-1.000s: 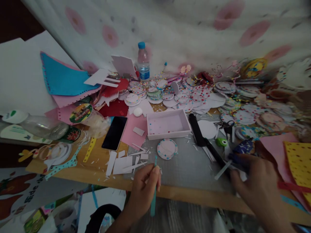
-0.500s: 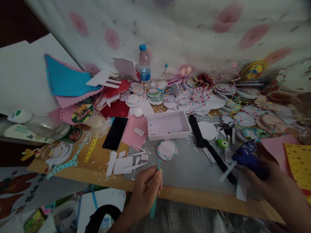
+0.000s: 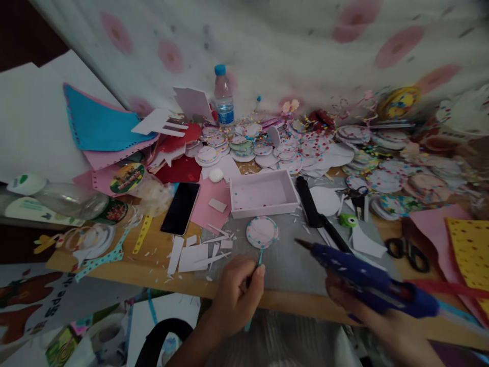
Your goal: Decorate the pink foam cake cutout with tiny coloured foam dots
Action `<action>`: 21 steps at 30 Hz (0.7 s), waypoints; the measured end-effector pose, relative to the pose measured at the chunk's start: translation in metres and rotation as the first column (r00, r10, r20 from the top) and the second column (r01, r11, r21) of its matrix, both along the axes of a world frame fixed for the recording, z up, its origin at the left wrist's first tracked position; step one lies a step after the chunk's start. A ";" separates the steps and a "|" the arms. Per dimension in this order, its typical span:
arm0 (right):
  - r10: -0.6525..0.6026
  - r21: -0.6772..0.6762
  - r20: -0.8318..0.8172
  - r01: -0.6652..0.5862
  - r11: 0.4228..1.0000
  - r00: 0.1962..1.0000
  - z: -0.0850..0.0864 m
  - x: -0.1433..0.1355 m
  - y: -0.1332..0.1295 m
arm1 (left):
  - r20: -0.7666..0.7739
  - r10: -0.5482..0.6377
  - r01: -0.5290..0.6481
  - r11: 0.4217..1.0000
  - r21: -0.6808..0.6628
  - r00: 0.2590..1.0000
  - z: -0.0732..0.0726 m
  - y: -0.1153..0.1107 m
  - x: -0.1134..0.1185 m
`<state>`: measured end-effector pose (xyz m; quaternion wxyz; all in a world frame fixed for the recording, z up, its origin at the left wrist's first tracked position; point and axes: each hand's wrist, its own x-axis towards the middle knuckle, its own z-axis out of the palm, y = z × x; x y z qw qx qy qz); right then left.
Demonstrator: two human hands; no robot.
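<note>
A thin teal tool (image 3: 260,257) is pinched in my left hand (image 3: 241,288), its tip at the lower edge of a white paper disc (image 3: 262,232) with coloured dots round its rim. The disc lies on the grey mat (image 3: 282,265), just in front of an open white box (image 3: 263,194). On the right, my right hand (image 3: 367,311) grips a blue glue gun (image 3: 359,275). Its dark nozzle points left, toward the disc but apart from it.
Decorated discs (image 3: 286,153) are heaped along the back beside a water bottle (image 3: 224,97). A phone (image 3: 180,209) and paper scraps (image 3: 194,257) lie left. Black scissors (image 3: 407,253), a green punch (image 3: 348,220) and a black stick-like object (image 3: 309,204) lie right.
The glue gun has come up and turned in my right hand, its nozzle now nearer the disc. My left hand has moved slightly right, bringing the teal tool's tip to the disc's edge.
</note>
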<state>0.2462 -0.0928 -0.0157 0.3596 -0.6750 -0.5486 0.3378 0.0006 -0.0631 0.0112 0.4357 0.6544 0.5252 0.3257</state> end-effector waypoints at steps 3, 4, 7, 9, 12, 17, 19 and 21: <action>0.048 -0.021 -0.036 -0.048 0.999 0.998 0.001 -0.014 -0.002 | -0.035 -0.037 0.039 0.998 0.049 0.999 0.002 0.000 -0.001; 0.052 -0.019 -0.037 -0.053 0.998 0.998 0.002 -0.016 -0.003 | -0.043 -0.051 0.054 0.996 0.064 0.998 0.002 0.000 -0.001; 0.054 -0.019 -0.042 -0.055 0.998 0.998 0.004 -0.017 -0.005 | -0.049 -0.078 0.083 0.993 0.087 0.996 0.002 0.000 -0.002; 0.048 -0.020 -0.054 -0.049 0.999 0.997 0.003 -0.018 -0.007 | -0.048 -0.081 0.085 0.992 0.091 0.996 0.001 0.000 -0.002; 0.046 -0.011 -0.081 -0.047 0.999 0.996 0.001 -0.020 -0.009 | -0.044 -0.085 0.089 0.992 0.089 0.995 0.002 0.000 -0.002; 0.053 -0.021 -0.086 -0.055 0.998 0.995 0.001 -0.024 -0.009 | -0.029 -0.102 0.104 0.990 0.092 0.994 0.005 0.002 -0.001; 0.054 -0.035 -0.099 -0.058 0.998 0.994 0.002 -0.024 -0.009 | -0.023 -0.106 0.108 0.990 0.095 0.994 0.005 0.002 -0.001; 0.058 -0.044 -0.113 -0.063 0.997 0.992 0.003 -0.024 -0.008 | -0.022 -0.105 0.107 0.990 0.097 0.994 0.006 0.002 -0.001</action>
